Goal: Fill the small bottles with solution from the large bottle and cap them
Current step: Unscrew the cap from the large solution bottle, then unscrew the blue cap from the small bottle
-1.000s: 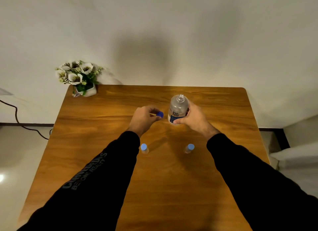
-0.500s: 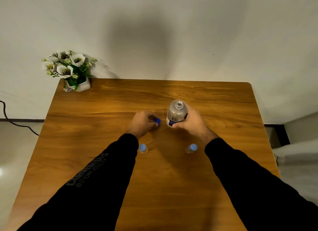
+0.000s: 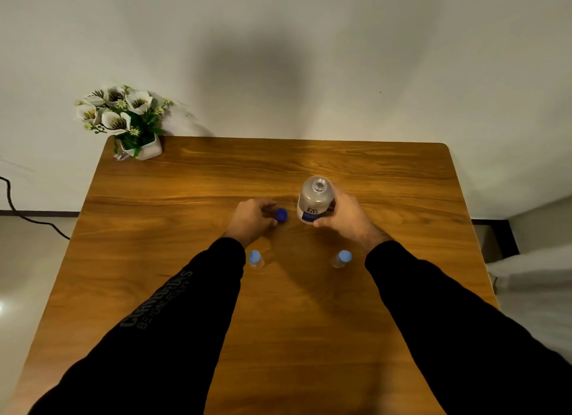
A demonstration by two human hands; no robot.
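The large clear bottle (image 3: pixel 315 202) with a blue label stands upright on the wooden table (image 3: pixel 294 322), its neck uncapped. My right hand (image 3: pixel 343 218) grips it from the right side. My left hand (image 3: pixel 252 218) is low over the table just left of the bottle and pinches the dark blue cap (image 3: pixel 281 215) at its fingertips; the cap sits at table level. Two small clear bottles with light blue caps stand nearer to me: one (image 3: pixel 255 259) by my left sleeve, the other (image 3: pixel 342 257) by my right sleeve.
A white pot of artificial flowers (image 3: pixel 130 127) stands at the table's far left corner against the wall. A black cable (image 3: pixel 18 210) runs along the floor on the left. A pale surface (image 3: pixel 532 278) lies beyond the table's right edge.
My left hand has lowered the blue cap from beside the bottle's shoulder down to the table. The right hand stays on the large bottle. The view has tilted slightly.
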